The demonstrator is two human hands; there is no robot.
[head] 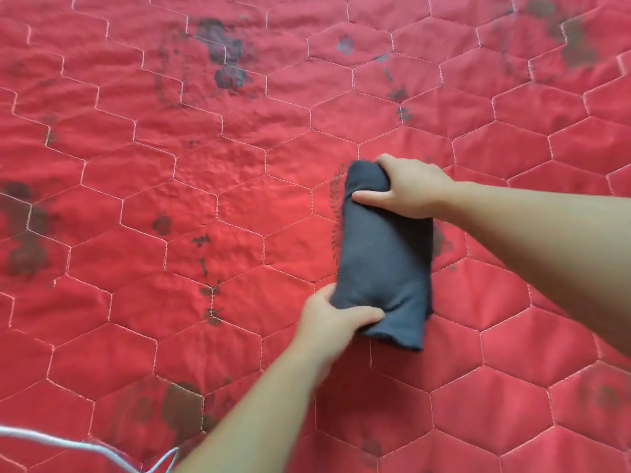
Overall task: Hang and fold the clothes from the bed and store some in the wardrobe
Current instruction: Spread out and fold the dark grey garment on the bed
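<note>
A dark grey garment [384, 254], folded into a thick narrow bundle, lies on the red quilted bed cover [205, 199] right of centre. My right hand [406, 189] grips its far end, thumb on the near side and fingers wrapped over the top. My left hand [333, 322] grips its near end, thumb pressed across the cloth and the fingers hidden beneath. A loose hem sticks out at the bundle's near right corner.
The bed cover fills the whole view, with white hexagon stitching and dark printed patches. A thin white cord [85, 447] crosses the bottom left corner.
</note>
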